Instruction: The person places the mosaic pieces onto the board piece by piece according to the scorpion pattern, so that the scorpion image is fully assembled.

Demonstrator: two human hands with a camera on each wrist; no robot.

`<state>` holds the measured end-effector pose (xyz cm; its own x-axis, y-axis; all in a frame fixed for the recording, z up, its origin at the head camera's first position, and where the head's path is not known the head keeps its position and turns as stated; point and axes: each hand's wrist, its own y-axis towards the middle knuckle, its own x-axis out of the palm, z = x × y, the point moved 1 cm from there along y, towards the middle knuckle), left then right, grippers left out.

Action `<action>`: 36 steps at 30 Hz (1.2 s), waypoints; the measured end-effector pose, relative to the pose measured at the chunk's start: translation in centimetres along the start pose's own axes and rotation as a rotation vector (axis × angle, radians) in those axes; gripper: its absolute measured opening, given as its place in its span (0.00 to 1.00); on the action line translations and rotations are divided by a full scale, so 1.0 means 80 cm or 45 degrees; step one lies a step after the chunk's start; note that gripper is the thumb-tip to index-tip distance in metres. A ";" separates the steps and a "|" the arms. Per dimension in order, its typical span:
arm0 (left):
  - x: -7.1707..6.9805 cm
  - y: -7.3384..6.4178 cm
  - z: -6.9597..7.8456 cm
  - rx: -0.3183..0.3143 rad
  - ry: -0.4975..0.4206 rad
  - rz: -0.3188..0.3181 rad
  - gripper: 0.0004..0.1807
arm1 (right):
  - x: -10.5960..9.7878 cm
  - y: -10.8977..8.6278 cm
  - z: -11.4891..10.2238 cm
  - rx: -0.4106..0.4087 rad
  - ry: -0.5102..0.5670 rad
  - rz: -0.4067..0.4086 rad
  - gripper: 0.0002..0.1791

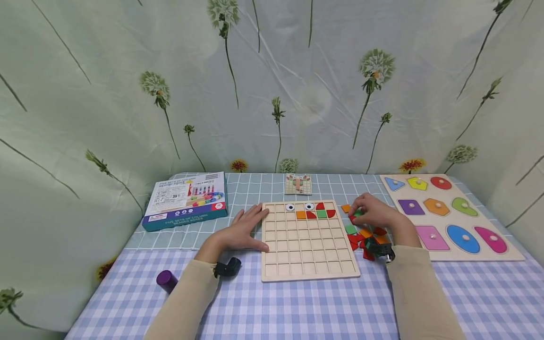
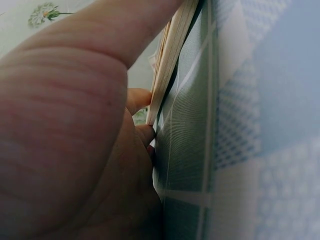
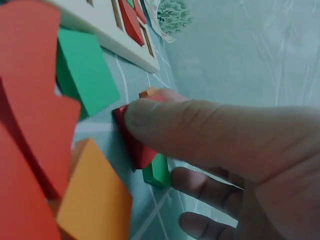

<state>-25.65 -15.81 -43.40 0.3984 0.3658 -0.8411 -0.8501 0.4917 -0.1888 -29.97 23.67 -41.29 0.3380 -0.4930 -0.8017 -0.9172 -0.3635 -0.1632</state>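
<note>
A square wooden grid board (image 1: pixel 306 257) lies in front of me. Along its top rows sit two eye tiles and several coloured ones, including an orange tile (image 1: pixel 301 215) and a green tile (image 1: pixel 321 214). My left hand (image 1: pixel 244 232), fingers extended and thumb spread, rests against the board's left edge (image 2: pixel 172 55). To the right of the board, my right hand (image 1: pixel 376 211) pinches a red tile (image 3: pixel 136 146) between thumb and finger, over the loose pieces. A green tile (image 3: pixel 158 172) lies just behind the red one; its exact shape is partly covered by the thumb.
Loose red, green and orange tiles (image 1: pixel 365 233) are heaped right of the board. A pattern card (image 1: pixel 298 184) lies behind it. At the right is a knobbed shape puzzle (image 1: pixel 410 231); at the left, a bead game box (image 1: pixel 184 200) and a purple cylinder (image 1: pixel 166 281).
</note>
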 end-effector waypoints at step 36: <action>-0.001 0.000 -0.006 0.021 -0.006 0.002 0.60 | 0.030 0.032 -0.071 -0.090 0.120 0.190 0.09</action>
<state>-25.80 -16.19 -43.58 0.3989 0.3700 -0.8391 -0.8447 0.5043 -0.1792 -30.35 17.08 -40.37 0.2204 -0.6162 -0.7561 -0.9428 -0.3334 -0.0031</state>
